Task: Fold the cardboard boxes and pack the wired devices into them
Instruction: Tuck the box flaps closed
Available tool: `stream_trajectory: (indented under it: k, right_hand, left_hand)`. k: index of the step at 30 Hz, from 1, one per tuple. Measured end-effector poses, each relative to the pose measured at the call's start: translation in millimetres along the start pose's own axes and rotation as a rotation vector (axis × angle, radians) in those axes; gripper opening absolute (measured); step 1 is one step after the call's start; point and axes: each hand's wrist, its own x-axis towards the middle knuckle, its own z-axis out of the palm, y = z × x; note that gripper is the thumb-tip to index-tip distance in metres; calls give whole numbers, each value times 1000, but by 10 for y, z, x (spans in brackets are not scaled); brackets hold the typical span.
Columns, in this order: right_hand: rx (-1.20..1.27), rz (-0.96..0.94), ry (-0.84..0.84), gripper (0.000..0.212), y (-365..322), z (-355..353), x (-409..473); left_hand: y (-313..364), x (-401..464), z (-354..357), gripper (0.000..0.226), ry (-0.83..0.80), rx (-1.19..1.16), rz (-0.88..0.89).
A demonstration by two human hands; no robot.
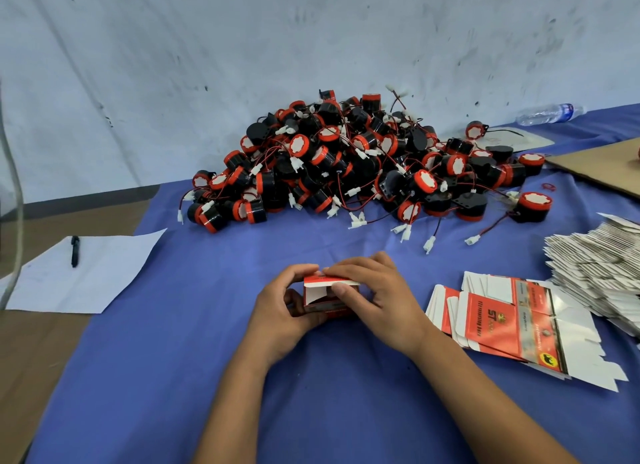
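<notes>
Red and white small cardboard box held between both hands over blue tabletop. Left hand fingers curled round side; right hand fingers pressed on top flap. Flap could be bent or box squashed if pushed too hard.

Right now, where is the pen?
In the head view the pen lies on the white sheet of paper at the far left, at the blue cloth's left edge, well left of both hands.
</notes>
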Motion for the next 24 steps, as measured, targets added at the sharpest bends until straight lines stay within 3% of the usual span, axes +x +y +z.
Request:
stream_trajectory:
  k: [4, 10, 15, 20, 24]
  right_hand:
    - [110, 94, -83, 34, -73, 80, 6]
    - [-21, 127, -114, 42, -114, 75, 6]
    - [-71, 125, -202, 43, -95, 51, -10]
    - [83, 55, 102, 20, -67, 22, -32]
    - [96, 74, 186, 17, -23, 26, -37]
  left_hand:
    - [-8, 13, 16, 71, 0, -25, 2]
    - [-27, 7, 29, 69, 15, -50, 8]
    - [13, -25, 37, 27, 78, -166, 17]
    - [-25, -12, 88, 16, 231, 82, 162]
    - [-41, -22, 136, 17, 248, 161, 228]
